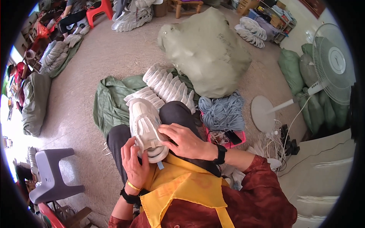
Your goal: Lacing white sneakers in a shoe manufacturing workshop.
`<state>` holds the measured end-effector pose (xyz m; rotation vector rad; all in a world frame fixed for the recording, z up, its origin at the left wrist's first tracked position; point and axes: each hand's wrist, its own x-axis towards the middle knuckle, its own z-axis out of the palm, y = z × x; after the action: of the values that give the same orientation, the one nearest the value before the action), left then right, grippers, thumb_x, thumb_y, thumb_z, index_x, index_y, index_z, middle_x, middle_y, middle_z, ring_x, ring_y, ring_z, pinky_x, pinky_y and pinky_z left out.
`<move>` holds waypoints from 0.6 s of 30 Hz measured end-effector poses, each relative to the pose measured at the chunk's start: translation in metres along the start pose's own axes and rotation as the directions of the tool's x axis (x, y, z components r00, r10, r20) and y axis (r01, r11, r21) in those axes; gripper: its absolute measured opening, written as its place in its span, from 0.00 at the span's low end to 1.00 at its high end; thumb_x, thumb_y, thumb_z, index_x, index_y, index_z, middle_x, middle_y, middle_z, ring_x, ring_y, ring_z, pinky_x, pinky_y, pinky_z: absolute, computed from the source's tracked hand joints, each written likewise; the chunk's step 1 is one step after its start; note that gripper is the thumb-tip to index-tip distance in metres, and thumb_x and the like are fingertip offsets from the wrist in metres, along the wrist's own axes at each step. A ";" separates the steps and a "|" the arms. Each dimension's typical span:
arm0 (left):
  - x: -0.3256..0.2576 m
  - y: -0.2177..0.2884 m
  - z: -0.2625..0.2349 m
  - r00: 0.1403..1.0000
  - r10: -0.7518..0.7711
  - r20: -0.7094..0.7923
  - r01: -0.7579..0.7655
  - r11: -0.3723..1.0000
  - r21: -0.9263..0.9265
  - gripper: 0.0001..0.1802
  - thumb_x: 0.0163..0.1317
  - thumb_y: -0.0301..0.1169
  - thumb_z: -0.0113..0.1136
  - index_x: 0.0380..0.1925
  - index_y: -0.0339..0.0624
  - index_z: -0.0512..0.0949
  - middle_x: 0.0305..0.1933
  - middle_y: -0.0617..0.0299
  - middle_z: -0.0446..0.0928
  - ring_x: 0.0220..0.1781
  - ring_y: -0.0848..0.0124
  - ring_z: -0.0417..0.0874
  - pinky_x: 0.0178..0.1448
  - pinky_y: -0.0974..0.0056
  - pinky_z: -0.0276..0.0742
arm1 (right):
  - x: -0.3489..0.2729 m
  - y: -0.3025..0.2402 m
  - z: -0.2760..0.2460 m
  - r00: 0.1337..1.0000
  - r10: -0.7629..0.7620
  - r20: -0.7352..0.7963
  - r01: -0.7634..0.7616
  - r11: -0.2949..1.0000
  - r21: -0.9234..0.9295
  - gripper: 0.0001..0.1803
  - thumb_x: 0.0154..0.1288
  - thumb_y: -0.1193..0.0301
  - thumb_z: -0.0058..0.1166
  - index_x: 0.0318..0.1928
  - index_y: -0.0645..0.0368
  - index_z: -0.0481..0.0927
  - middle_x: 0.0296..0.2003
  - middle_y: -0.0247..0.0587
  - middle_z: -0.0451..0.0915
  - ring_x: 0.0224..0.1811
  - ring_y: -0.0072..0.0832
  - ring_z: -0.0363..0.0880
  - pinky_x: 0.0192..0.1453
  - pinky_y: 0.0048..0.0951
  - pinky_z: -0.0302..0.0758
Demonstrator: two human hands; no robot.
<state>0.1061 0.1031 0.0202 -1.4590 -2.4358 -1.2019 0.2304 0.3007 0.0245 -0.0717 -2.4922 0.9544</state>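
A cream sneaker upper (145,123) lies across my lap, toe pointing away from me. A small light-blue tab hangs from its heel end. My left hand (135,163) holds the left side of its ankle opening, with fingers bent over the edge. On the opposite side, my right hand (186,140) grips the collar with thumb and fingers. Beyond my knees, nested white shoe uppers (169,85) lie in rows on a green sack (110,100). Right of my knee, a bundle of grey-blue laces (223,112) sits in a pink basket (237,140).
A large bulging grey-green sack (207,53) stands ahead. A white standing fan (266,112) is at the right, near cables and green sacks (291,68). A grey plastic chair (53,176) stands at the left. Another person (72,15) sits at the far left.
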 end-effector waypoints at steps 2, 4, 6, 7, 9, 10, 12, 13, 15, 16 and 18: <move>0.002 -0.002 0.002 1.000 -0.003 0.012 0.003 1.000 0.008 0.17 0.54 0.16 0.66 0.43 0.35 0.72 0.61 0.43 0.75 0.57 0.43 0.77 0.61 0.47 0.73 | -0.008 0.006 -0.008 0.992 0.123 -0.007 -0.120 0.983 0.138 0.19 0.66 0.76 0.64 0.56 0.68 0.78 0.51 0.55 0.82 0.47 0.46 0.85 0.51 0.41 0.82; 0.000 -0.003 0.003 1.000 -0.004 0.011 0.004 1.000 0.019 0.17 0.54 0.16 0.66 0.42 0.35 0.72 0.61 0.43 0.75 0.58 0.43 0.77 0.61 0.46 0.73 | -0.014 0.012 -0.018 0.966 0.247 -0.082 -0.219 0.941 0.256 0.12 0.68 0.78 0.63 0.51 0.65 0.82 0.46 0.51 0.86 0.36 0.35 0.89 0.40 0.31 0.84; -0.001 -0.005 0.005 1.000 0.001 -0.003 -0.001 1.000 0.029 0.17 0.54 0.16 0.65 0.42 0.35 0.72 0.61 0.44 0.76 0.58 0.43 0.77 0.62 0.46 0.72 | -0.026 0.023 -0.029 0.919 0.362 -0.157 -0.300 0.899 0.319 0.09 0.71 0.78 0.61 0.50 0.65 0.83 0.41 0.45 0.87 0.37 0.26 0.88 0.41 0.26 0.84; -0.001 -0.006 0.006 1.000 -0.001 0.001 0.001 1.000 0.028 0.17 0.54 0.16 0.65 0.42 0.35 0.72 0.61 0.44 0.76 0.58 0.43 0.77 0.62 0.46 0.72 | -0.036 0.038 -0.028 0.882 0.430 -0.192 -0.334 0.859 0.387 0.08 0.72 0.78 0.59 0.49 0.65 0.84 0.40 0.42 0.88 0.37 0.24 0.88 0.41 0.25 0.84; -0.001 -0.007 0.007 1.000 0.003 -0.015 -0.002 1.000 0.028 0.17 0.53 0.16 0.66 0.41 0.35 0.72 0.60 0.43 0.76 0.57 0.43 0.77 0.62 0.46 0.72 | -0.054 0.067 -0.031 0.745 0.651 -0.144 -0.515 0.699 0.495 0.07 0.77 0.77 0.55 0.48 0.65 0.85 0.42 0.37 0.88 0.41 0.20 0.87 0.45 0.23 0.84; -0.001 -0.007 0.008 1.000 0.001 -0.009 -0.001 1.000 0.027 0.17 0.53 0.16 0.66 0.41 0.35 0.72 0.60 0.43 0.76 0.57 0.43 0.77 0.62 0.46 0.72 | -0.065 0.087 -0.028 0.696 0.704 -0.142 -0.549 0.649 0.527 0.07 0.77 0.76 0.55 0.47 0.65 0.84 0.42 0.37 0.88 0.40 0.20 0.86 0.45 0.22 0.84; 0.001 -0.007 0.008 1.000 -0.005 -0.012 0.005 1.000 0.022 0.17 0.53 0.16 0.66 0.41 0.35 0.71 0.59 0.43 0.77 0.57 0.44 0.77 0.62 0.46 0.71 | -0.104 0.143 -0.011 0.593 0.801 -0.088 -0.631 0.529 0.567 0.07 0.76 0.75 0.57 0.48 0.66 0.84 0.40 0.37 0.88 0.38 0.20 0.86 0.42 0.23 0.83; 0.001 -0.007 0.008 1.000 -0.007 -0.007 0.007 1.000 0.021 0.17 0.53 0.16 0.66 0.41 0.35 0.71 0.59 0.43 0.77 0.57 0.44 0.77 0.62 0.46 0.71 | -0.123 0.166 -0.003 0.530 0.847 -0.048 -0.680 0.458 0.573 0.07 0.75 0.75 0.58 0.47 0.66 0.84 0.39 0.37 0.88 0.37 0.20 0.86 0.41 0.23 0.83; 0.003 -0.006 0.008 1.000 -0.014 -0.008 0.014 0.999 0.030 0.18 0.52 0.16 0.66 0.40 0.36 0.70 0.58 0.44 0.77 0.56 0.44 0.77 0.63 0.46 0.71 | -0.159 0.206 0.008 0.483 0.875 -0.046 -0.762 0.445 0.469 0.08 0.73 0.74 0.60 0.46 0.65 0.85 0.37 0.37 0.89 0.36 0.21 0.86 0.40 0.24 0.82; 0.003 -0.006 0.008 1.000 -0.016 -0.001 0.016 0.999 0.030 0.18 0.52 0.16 0.66 0.40 0.36 0.70 0.58 0.44 0.77 0.56 0.44 0.77 0.63 0.46 0.71 | -0.169 0.215 0.010 0.438 0.898 -0.052 -0.831 0.426 0.359 0.08 0.70 0.73 0.62 0.46 0.64 0.85 0.34 0.37 0.89 0.34 0.22 0.86 0.39 0.25 0.82; 0.004 -0.005 0.007 0.999 -0.035 0.003 0.035 0.998 0.052 0.18 0.52 0.16 0.66 0.40 0.36 0.70 0.57 0.43 0.77 0.56 0.45 0.78 0.63 0.46 0.71 | -0.186 0.229 0.013 0.434 0.884 -0.173 -0.835 0.467 0.291 0.08 0.67 0.74 0.63 0.43 0.64 0.85 0.32 0.40 0.88 0.32 0.25 0.87 0.36 0.28 0.81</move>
<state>0.1026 0.1096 0.0143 -1.4123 -2.4851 -1.1346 0.3634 0.4273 -0.2069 -1.4823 -1.9663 1.3772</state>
